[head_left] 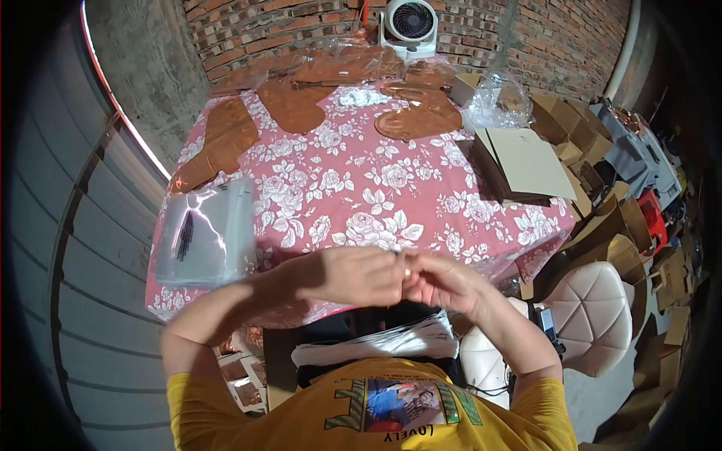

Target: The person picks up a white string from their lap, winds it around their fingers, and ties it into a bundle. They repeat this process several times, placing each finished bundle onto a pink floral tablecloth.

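Note:
My left hand (359, 275) and my right hand (445, 281) meet at the near edge of the table, fingertips touching. The left hand is closed, its back turned up and its fingertips mostly hidden. My right hand is curled, thumb and fingers pinched together beside the left. A tiny white bit shows between them, too small to name. Below the hands, a thick bundle of white strings (380, 340) lies across my lap. Left of my left hand, a stack of clear plastic bags (237, 225) rests on the table, with thin dark strips (183, 234) on top.
Copper-coloured foil shapes (417, 120) lie along the far side of the flowered tablecloth (323, 180). A cardboard stack (526, 165) sits at the right edge. A white fan (410, 26) stands at the back. Boxes (613, 225) and a padded chair (590, 319) crowd the right.

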